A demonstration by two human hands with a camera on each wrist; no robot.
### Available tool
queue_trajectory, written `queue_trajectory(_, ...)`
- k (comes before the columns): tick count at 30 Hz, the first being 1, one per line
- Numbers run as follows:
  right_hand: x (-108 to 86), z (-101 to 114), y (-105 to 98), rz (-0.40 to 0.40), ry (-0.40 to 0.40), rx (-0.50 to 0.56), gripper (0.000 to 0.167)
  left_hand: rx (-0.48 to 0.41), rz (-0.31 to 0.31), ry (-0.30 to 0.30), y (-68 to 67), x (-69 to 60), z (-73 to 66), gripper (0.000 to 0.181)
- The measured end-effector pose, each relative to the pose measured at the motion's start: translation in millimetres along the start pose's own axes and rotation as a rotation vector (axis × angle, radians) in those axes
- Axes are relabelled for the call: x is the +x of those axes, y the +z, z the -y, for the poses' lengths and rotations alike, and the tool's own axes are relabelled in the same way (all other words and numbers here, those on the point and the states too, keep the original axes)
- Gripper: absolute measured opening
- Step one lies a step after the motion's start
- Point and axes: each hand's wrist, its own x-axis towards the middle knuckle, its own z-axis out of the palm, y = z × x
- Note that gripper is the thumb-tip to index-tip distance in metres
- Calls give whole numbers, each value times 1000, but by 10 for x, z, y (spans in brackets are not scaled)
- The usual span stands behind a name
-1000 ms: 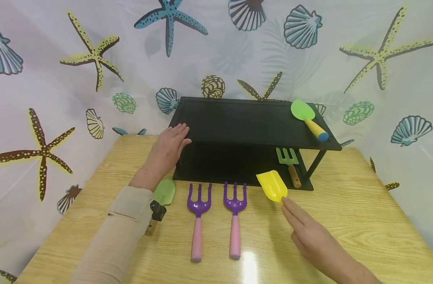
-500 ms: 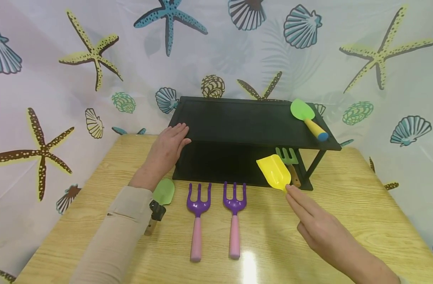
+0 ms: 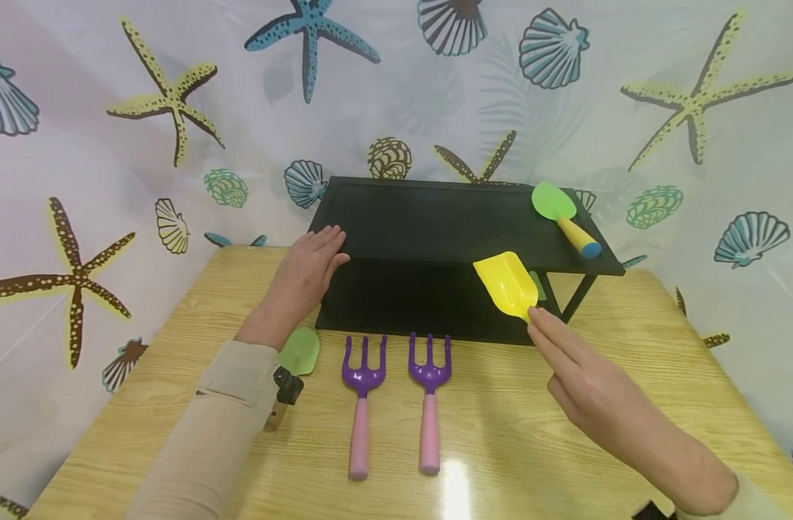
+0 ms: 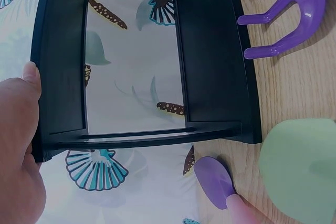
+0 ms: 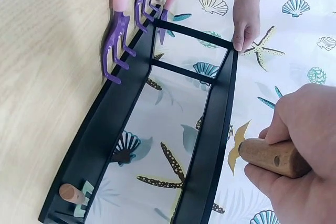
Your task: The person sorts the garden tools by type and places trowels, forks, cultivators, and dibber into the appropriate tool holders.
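No lettering, label, brand, number or sign can be read anywhere in the head view or either wrist view, from twelve o'clock round to twelve again

Perhaps a curtained booth — shell-print cloth, wood-grain table.

Head view: forward and down, farther back; wrist views: close, rolled sideways; all three share black rack.
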Motion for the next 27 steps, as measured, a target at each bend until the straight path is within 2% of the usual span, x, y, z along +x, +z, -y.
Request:
queue_trajectory(5,143,-111,2,14,-20,-53,58,-4,-6,2,-4,-5,8,52)
queue_trajectory(7,207,-154,7,24,-21,-43,43,-4,-8,3,-2,-5,9,51)
queue_trajectory(8,242,-173,9,28,-25,-47,41,-3,-7,2,-3,-4,8,51)
queue_trajectory(9,275,-194,14,32,-28,-43,43,-1,-6,1,-1,-1,8,51)
queue_trajectory(12,370,-253,32,28,-33,-39,65,7,-5,3,5,2,10,52)
queue_trajectory(18,539,-370,74,32,-19,-4,60,16,-6,3,12,3,17,53)
queue_trajectory(21,603,-422,81,48,-13,-24,57,16,-10,7,9,4,15,53)
queue_trajectory(27,761,-497,107,143,55,-61,53,7,-25,18,4,-2,8,52)
